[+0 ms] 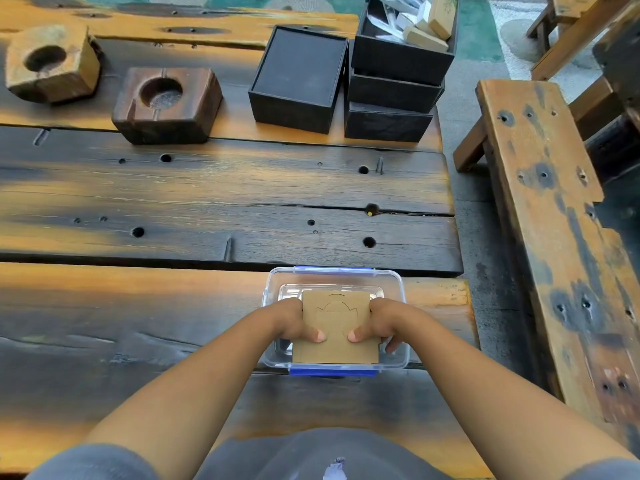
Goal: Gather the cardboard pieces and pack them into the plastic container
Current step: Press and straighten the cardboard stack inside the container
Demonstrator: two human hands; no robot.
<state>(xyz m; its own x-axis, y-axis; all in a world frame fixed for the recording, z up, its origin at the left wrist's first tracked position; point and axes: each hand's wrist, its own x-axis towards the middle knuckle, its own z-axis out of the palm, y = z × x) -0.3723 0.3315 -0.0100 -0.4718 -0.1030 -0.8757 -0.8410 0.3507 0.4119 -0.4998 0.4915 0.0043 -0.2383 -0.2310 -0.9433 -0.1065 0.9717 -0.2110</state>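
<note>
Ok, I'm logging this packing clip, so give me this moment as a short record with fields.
setting: wooden table
container: clear plastic container, blue clips, no lid on it, near table edge
held item: stack of cardboard pieces, over the container's opening
left hand: left hand grips the stack's left side, thumb on top
right hand: right hand grips its right side, thumb on top
background: black boxes, two wooden blocks

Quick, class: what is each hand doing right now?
Left hand: closed on the cardboard piece, over the plastic container.
Right hand: closed on the same piece.
</note>
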